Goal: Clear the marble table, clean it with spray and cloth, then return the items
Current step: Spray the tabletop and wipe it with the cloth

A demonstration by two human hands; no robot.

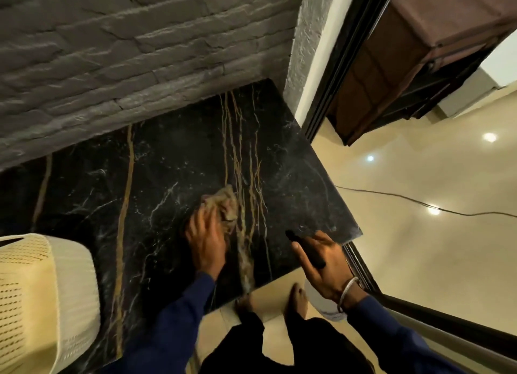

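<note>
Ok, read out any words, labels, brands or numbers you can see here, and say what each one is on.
No readable text anywhere in this view.
Spray bottle in the right hand: white body mostly hidden, no legible label.
Cloth under the left hand: blurred, no print.
Cream basket: only perforations.
Marble table: only veins.
</note>
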